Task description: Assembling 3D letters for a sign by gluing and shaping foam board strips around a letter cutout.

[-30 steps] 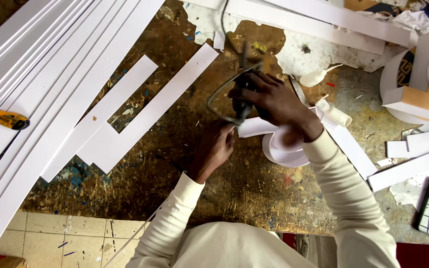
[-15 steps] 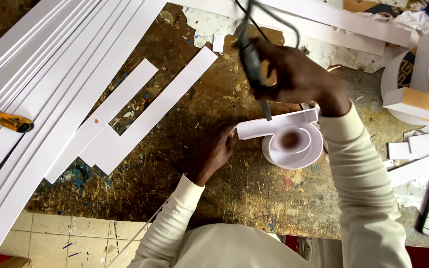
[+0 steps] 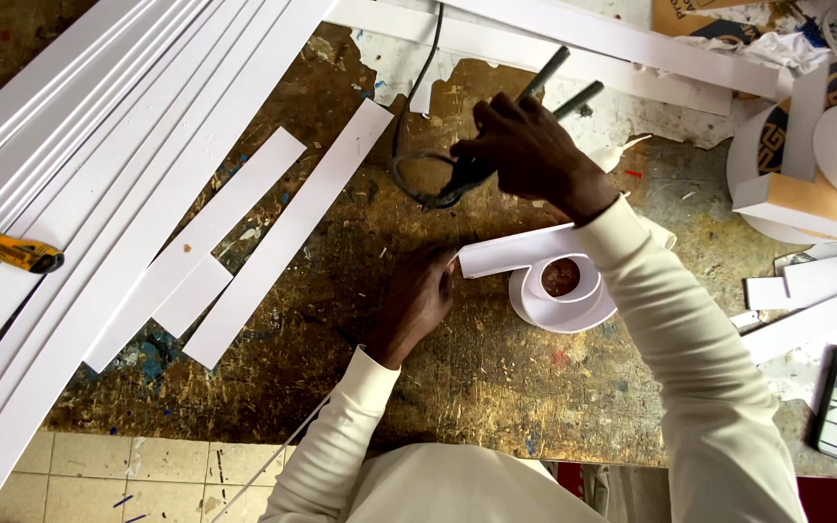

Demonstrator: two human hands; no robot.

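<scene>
The left hand (image 3: 417, 302) is laid flat, fingers loosely spread, on the worn table (image 3: 273, 387), its fingertips touching the straight end of a white curled strip piece (image 3: 544, 276). Just beyond, the right hand (image 3: 533, 155) is closed around a dark corded tool (image 3: 496, 131), possibly a glue gun, held above the table. Farther left, white strips (image 3: 283, 232) lie flat.
</scene>
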